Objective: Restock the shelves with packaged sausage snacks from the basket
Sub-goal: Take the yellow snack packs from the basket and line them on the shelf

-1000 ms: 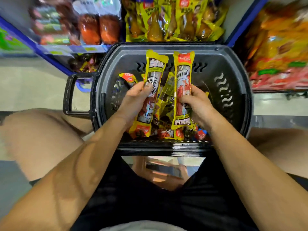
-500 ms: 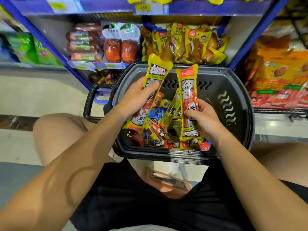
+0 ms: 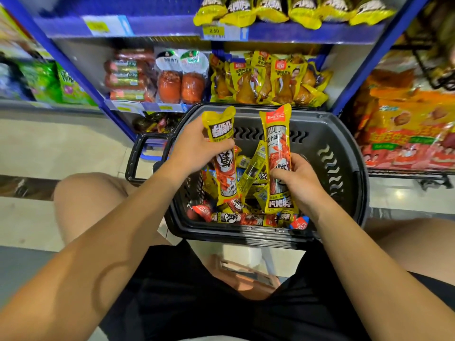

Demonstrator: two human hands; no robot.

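A dark grey plastic basket (image 3: 344, 134) stands on the floor in front of me, with several yellow and red sausage snack packs (image 3: 246, 219) lying in its bottom. My left hand (image 3: 194, 146) grips a long yellow sausage pack (image 3: 222, 153) near its top, holding it upright over the basket. My right hand (image 3: 299, 183) grips a second long pack with a red top (image 3: 277, 143) near its lower end, also upright. On the top shelf (image 3: 283, 33) hangs a row of similar yellow packs (image 3: 283, 8).
The blue shelf unit behind the basket holds chicken-leg packs (image 3: 268, 80), red sausages (image 3: 125, 75) and two orange meat packs (image 3: 181, 80). Orange snack bags (image 3: 406, 124) fill a rack at right. My bare knees flank the basket; tiled floor (image 3: 49, 143) lies left.
Both hands have lifted their sausage packs higher above the basket, and my view has tilted up, bringing the top shelf with its yellow packs into sight.
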